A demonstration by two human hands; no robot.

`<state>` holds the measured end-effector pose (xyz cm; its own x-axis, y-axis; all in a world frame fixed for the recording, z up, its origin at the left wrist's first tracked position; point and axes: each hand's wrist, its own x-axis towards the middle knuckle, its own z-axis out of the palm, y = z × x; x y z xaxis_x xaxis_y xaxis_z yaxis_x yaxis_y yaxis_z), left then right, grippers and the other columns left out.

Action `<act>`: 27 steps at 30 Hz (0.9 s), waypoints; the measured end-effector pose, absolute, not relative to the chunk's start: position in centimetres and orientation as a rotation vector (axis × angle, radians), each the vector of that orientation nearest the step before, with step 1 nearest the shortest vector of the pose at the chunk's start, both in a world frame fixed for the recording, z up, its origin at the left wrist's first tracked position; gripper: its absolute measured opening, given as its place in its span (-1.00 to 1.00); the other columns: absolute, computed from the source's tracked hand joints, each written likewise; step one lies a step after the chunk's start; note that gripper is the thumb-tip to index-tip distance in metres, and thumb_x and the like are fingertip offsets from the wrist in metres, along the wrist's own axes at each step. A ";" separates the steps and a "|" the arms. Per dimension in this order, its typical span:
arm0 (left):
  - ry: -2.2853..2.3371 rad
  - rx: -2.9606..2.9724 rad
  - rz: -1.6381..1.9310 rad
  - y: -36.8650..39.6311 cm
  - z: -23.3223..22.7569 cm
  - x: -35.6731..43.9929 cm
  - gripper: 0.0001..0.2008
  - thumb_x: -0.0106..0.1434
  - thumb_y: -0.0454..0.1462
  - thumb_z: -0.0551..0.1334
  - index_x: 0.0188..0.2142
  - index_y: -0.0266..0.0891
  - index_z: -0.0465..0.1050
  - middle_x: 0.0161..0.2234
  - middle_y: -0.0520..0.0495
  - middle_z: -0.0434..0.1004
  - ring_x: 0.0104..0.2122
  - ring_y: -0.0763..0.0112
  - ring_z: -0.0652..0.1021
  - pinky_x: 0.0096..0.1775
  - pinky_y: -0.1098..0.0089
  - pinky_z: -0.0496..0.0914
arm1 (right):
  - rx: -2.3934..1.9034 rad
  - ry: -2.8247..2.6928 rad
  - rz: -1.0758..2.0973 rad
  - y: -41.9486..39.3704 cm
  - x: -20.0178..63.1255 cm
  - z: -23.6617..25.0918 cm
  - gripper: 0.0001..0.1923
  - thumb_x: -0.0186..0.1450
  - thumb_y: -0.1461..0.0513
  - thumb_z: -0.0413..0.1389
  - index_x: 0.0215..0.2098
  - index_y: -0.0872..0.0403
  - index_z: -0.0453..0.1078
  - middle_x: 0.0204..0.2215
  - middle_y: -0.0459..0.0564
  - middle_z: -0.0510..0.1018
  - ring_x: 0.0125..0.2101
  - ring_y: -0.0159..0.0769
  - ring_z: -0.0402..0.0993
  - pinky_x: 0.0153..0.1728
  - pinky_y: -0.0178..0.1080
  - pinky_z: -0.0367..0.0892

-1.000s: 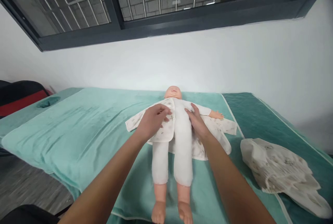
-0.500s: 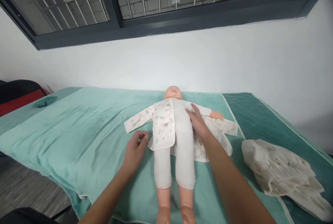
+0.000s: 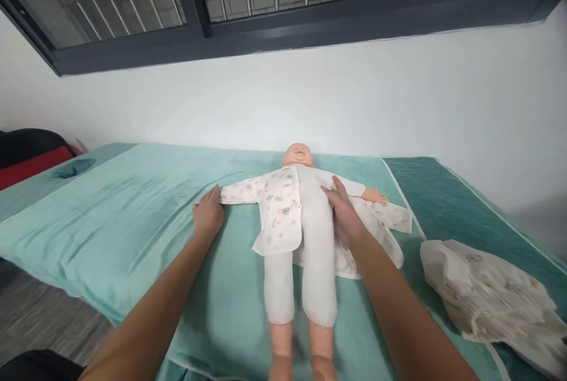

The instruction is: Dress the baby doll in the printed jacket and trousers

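Note:
A baby doll (image 3: 318, 239) with a white cloth body lies on its back, bare feet toward me. A white printed baby shirt (image 3: 280, 215) covers one side of its chest, with the arm on my left inside the sleeve. My left hand (image 3: 209, 212) is closed at that sleeve's cuff, its fingertips partly hidden. On the doll's other side, my right hand (image 3: 346, 212) grips the torso below the armpit, thumb toward the chest. The shirt's other half lies spread under the doll, its empty sleeve (image 3: 396, 215) below the doll's uncovered arm.
Green cloth (image 3: 146, 215) covers the bed, with a darker strip on the right. A crumpled printed white garment (image 3: 491, 292) lies at the right. Behind the bed rises a white wall (image 3: 266, 103) below a barred window. A black and red object (image 3: 35, 159) stands at far left.
My left hand has moved left and away from me to the sleeve's cuff. The sleeve now stretches out straighter sideways. My right hand stays at the doll's side.

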<state>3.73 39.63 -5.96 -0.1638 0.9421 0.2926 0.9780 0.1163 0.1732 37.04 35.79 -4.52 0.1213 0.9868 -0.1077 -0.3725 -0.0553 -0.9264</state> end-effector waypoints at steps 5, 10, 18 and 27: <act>-2.265 -1.871 -0.598 41.6 -6.0 3.0 -0.39 0.26 -0.45 -0.07 0.30 -0.19 0.16 0.25 -0.22 0.29 0.17 -0.03 0.34 0.10 -0.12 0.26 | -0.947 -0.699 1.383 35.7 36.4 -4.2 -0.04 0.18 0.11 0.23 0.40 -0.26 -0.20 0.29 -0.12 0.24 0.19 -0.28 0.33 0.14 -0.19 0.33; -2.249 -1.802 -0.638 40.4 -5.7 3.9 -0.38 0.19 -0.50 -0.04 0.24 -0.25 0.23 0.25 -0.24 0.26 0.20 -0.04 0.30 0.08 -0.05 0.30 | -0.892 -0.721 1.412 36.0 36.1 -4.7 0.01 0.18 0.11 0.24 0.39 -0.35 -0.28 0.33 -0.17 0.17 0.25 -0.32 0.22 0.18 -0.17 0.27; -2.065 -2.332 -1.025 32.4 -6.3 8.6 -0.44 0.06 -0.50 0.01 0.06 -0.22 0.36 -0.03 -0.09 0.54 0.03 0.24 0.48 0.10 0.20 0.34 | -0.999 -0.839 1.386 36.5 36.7 -4.8 0.02 0.21 -0.01 0.21 0.40 -0.27 -0.36 0.39 -0.05 0.01 0.26 -0.28 0.21 0.17 -0.15 0.27; -2.190 -2.589 -1.203 26.8 -5.3 11.1 -0.40 0.19 -0.22 0.20 0.24 -0.13 0.23 0.20 -0.17 0.37 0.17 0.09 0.38 0.16 0.10 0.28 | -1.221 -1.083 1.366 36.3 38.5 -4.7 0.01 0.22 -0.15 0.14 0.43 -0.18 -0.33 0.31 0.07 0.21 0.09 -0.13 0.43 0.07 -0.01 0.38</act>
